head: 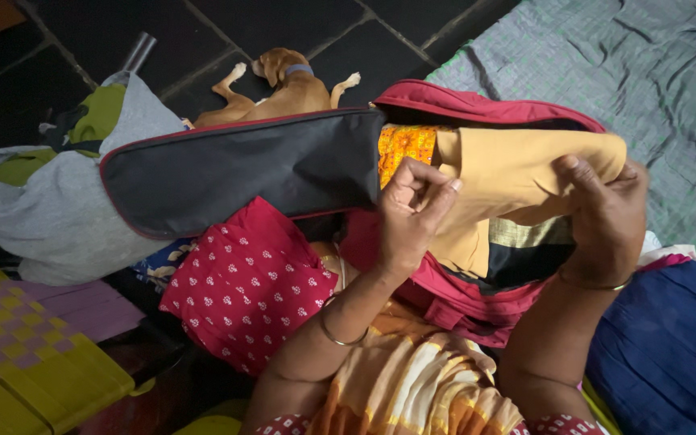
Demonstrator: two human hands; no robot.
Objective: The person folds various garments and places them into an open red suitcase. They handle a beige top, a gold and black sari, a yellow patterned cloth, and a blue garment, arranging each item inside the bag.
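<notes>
The right hand was curled around the end of a folded mustard cloth, gripping it, while the left hand was pinched on the cloth's near edge. The cloth (plain, creased) was held between the hands, partly inside the red bag.

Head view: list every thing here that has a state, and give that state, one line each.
Red bag: open, dark flap folded back.
Mustard cloth: folded, partly inside the bag.
Left hand: pinching the mustard cloth's edge.
Right hand: gripping the mustard cloth's end.
Red printed cloth: folded, lying beside the bag.
Dog: lying on the dark floor.
</notes>
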